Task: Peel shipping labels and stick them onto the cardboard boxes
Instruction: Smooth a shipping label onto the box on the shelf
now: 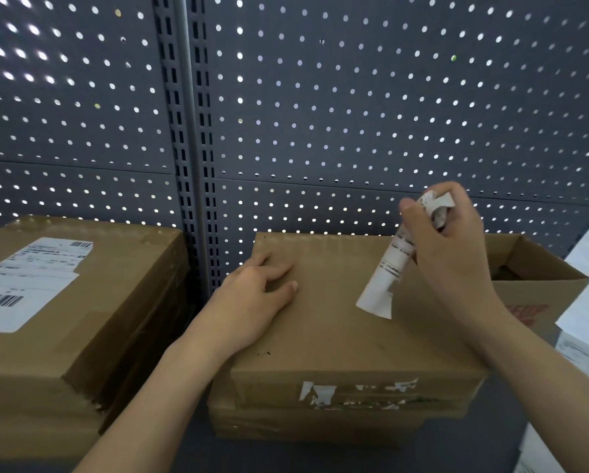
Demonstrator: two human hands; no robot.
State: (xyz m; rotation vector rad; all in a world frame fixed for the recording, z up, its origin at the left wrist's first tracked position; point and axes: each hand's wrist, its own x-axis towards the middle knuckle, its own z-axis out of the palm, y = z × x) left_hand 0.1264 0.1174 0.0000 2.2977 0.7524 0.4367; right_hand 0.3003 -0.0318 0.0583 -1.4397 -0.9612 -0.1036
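I steady the flat brown cardboard box (pixel 337 319) with my left hand (pixel 252 295) resting flat near its left edge while my right hand (pixel 446 247) pinches the curled white shipping label (pixel 388 271) above its top, judged ready for pressing down.

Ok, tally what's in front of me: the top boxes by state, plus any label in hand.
Labelled box: 1
Bare closed box: 1
Open box: 1
Curled label held in right hand: 1
Total: 4

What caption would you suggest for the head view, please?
The left hand rests on a cardboard box while the right hand holds a shipping label above it.
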